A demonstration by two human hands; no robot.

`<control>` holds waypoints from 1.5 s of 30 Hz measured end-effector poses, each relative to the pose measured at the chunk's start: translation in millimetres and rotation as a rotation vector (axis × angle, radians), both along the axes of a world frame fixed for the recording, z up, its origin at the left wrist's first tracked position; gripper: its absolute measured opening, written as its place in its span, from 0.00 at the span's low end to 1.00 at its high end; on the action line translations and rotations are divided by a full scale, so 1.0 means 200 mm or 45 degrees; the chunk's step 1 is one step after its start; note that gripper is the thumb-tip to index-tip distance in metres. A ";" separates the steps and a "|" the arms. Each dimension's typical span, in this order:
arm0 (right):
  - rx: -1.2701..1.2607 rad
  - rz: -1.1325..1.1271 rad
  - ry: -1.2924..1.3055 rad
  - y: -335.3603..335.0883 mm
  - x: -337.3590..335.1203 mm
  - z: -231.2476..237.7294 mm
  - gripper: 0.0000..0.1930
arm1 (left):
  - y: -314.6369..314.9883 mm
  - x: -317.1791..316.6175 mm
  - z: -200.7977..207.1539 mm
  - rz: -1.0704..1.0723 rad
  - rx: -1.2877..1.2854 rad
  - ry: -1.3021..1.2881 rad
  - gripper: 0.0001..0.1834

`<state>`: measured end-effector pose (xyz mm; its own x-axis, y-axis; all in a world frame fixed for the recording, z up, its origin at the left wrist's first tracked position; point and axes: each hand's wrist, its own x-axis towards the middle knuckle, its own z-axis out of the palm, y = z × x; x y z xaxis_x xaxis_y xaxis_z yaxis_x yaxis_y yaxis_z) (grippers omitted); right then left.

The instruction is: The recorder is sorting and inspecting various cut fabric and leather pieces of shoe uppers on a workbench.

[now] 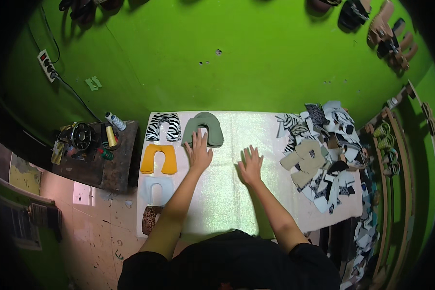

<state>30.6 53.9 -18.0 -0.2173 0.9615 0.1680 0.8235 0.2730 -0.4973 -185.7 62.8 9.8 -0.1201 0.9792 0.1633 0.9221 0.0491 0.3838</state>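
My left hand (pixel 199 152) reaches to the lower inner edge of a stack of olive-green U-shaped cut pieces (pixel 212 126). Its fingers are stretched out, and the fingertips overlap the gap of the U; whether they press on it I cannot tell. Farther right, my right hand (pixel 251 166) is spread over the pale shiny tabletop (pixel 222 193) with nothing in it. Down the table's left side lie more U-shaped pieces: zebra-striped ones (pixel 153 126), a mustard-yellow stack (pixel 151 157), light blue ones (pixel 167 186) and leopard-print ones (pixel 150 218), partly covered by my left forearm.
Fabric scraps (pixel 319 186) and beige cut pieces (pixel 302 159) heap on the table's right side. At left stands a dark bench (pixel 96 166) with a black handwheel (pixel 82 136) and thread cones (pixel 115 121). Sandals (pixel 385 34) hang on the green wall; a wooden rack (pixel 406 193) stands right.
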 end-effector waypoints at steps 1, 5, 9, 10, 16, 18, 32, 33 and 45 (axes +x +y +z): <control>0.003 -0.054 0.007 -0.06 0.08 0.00 0.29 | -0.04 0.09 0.00 -0.008 0.019 -0.039 0.36; 0.000 -0.305 -0.016 -0.24 0.35 -0.03 0.27 | -0.14 0.40 0.01 -0.188 -0.021 -0.118 0.30; -0.047 -0.431 -0.072 -0.39 0.56 -0.05 0.27 | -0.25 0.70 0.02 -0.400 -0.025 -0.171 0.26; -0.060 -0.459 -0.076 -0.41 0.61 -0.06 0.28 | -0.27 0.77 0.02 -0.420 -0.027 -0.174 0.26; -0.065 -0.519 -0.093 -0.45 0.83 0.02 0.29 | -0.28 1.10 0.00 -0.548 0.041 -0.329 0.21; -0.019 -0.508 -0.103 -0.44 0.92 0.04 0.30 | -0.26 1.22 0.02 -0.556 0.075 -0.357 0.21; -0.016 -0.384 -0.132 -0.32 1.34 0.09 0.30 | 0.03 1.81 -0.07 -0.746 -0.069 -0.402 0.19; -0.004 -0.354 -0.131 -0.31 1.36 0.09 0.30 | 0.06 1.83 -0.08 -0.769 -0.010 -0.433 0.19; -0.035 -0.261 -0.041 -0.24 1.45 0.06 0.31 | 0.20 1.90 -0.13 -0.782 -0.042 -0.543 0.21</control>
